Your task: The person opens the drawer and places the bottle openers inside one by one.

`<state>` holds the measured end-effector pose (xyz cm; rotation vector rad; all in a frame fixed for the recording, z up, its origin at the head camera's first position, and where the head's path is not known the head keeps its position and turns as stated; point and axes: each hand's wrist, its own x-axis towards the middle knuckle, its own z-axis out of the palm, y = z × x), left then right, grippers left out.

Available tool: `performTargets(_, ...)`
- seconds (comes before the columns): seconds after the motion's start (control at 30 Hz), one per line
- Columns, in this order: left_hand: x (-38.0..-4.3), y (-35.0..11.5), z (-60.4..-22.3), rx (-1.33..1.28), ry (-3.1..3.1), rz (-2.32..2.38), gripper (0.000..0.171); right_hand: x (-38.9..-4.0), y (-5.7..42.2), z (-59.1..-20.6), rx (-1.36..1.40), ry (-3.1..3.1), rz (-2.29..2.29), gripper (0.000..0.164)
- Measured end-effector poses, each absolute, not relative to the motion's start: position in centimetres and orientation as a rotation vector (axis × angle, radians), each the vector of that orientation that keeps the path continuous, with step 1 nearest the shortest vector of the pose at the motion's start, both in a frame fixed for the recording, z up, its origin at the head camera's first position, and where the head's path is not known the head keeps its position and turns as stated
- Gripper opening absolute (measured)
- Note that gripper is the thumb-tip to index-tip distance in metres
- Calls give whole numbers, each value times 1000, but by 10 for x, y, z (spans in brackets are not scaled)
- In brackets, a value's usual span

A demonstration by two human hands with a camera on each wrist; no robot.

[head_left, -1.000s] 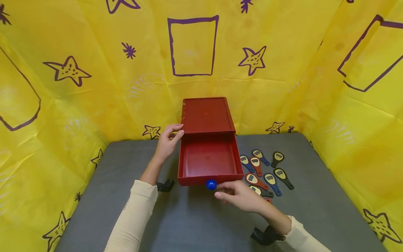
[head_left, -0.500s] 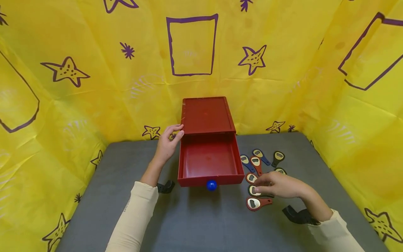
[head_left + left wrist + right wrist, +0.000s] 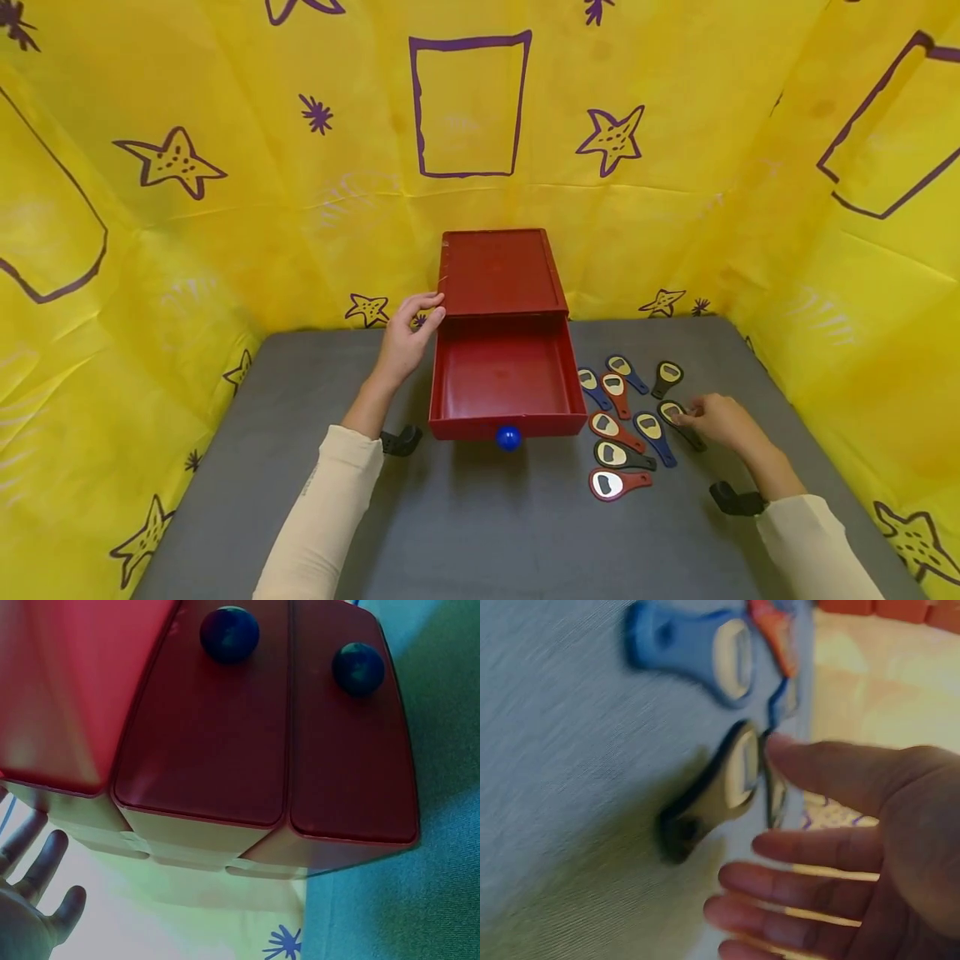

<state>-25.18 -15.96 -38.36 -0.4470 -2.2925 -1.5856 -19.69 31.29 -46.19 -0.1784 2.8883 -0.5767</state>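
We see the right hand (image 3: 723,423) over a black bottle opener (image 3: 667,410) on the right of the grey bench (image 3: 450,533), its fingers (image 3: 795,887) extended and spread apart, with no grip on anything; the right wrist view is blurred, so we cannot fairly tell whether a fingertip touches the opener. Another black opener (image 3: 667,378) lies just beyond it, and a blue opener (image 3: 655,437) lies just to its left. Six more openers, in red, blue and black, lie between these and the red drawer cabinet (image 3: 498,271), which stands at the middle far side. We find its top drawer (image 3: 472,427) pulled out toward the near side, a blue knob (image 3: 508,437) on its front; two lower drawers sit closed in the left wrist view. The left hand (image 3: 402,343) rests its loosely spread fingers (image 3: 43,862) against the cabinet's left edge, gripping nothing. Behind everything we see a yellow sheet (image 3: 652,50) with purple drawings.
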Motion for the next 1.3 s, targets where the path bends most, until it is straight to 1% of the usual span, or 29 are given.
performTargets(0.07, -245, -156, -374, -437, -2311, -1585, 33, -196, 320, -469, -117, 2879, -515, 29)
performTargets(0.27, -244, -156, -372, -439, -2310, -1599, 33, -189, 330, -478, 8, 2840, -429, 31)
performTargets(0.37, -243, -156, -373, -435, -2314, -1600, 32, -188, 329, -481, 36, 2868, -447, 28)
performTargets(0.53, -244, -156, -373, -430, -2306, -1598, 32, -185, 326, -488, 23, 2930, -484, 21)
performTargets(0.67, -244, -155, -372, -434, -2291, -1599, 32, -182, 323, -491, 3, 2972, -512, 28)
performTargets(0.77, -245, -155, -372, -432, -2289, -1598, 31, -182, 322, -492, -1, 2989, -534, 30)
performTargets(0.93, -246, -155, -375, -428, -2310, -1595, 31, -179, 323, -498, -19, 3009, -561, 22)
performTargets(1.17, -269, -160, -398, -426, -2260, -1606, 30, -183, 328, -503, -40, 3036, -592, 21)
performTargets(1.3, -272, -162, -402, -424, -2241, -1577, 29, -184, 329, -498, -56, 3058, -610, 16)
